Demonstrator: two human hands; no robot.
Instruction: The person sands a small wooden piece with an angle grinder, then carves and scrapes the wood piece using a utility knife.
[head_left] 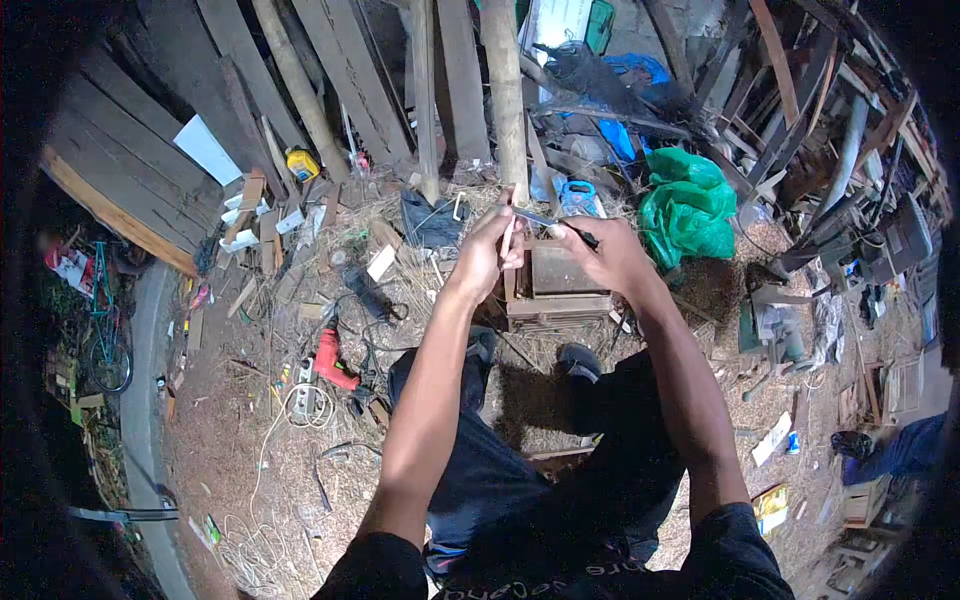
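My left hand (485, 250) is closed around a thin brown strip of wood (508, 236), held nearly upright. My right hand (602, 255) grips a knife-like tool (537, 217) with a slim grey blade and a dark handle. Its tip meets the strip near my left fingertips; whether it cuts in is too small to tell. Both hands are raised in front of me, above a wooden box-like piece (570, 272) standing on the ground between my feet and the wall.
A red power drill (334, 360) and a power strip (306, 395) with cords lie left. A green plastic bag (688, 205) sits right, near a bench vise (780, 325). Planks (350, 80) lean at the back. Another person's leg (905, 450) shows far right. Shavings cover the ground.
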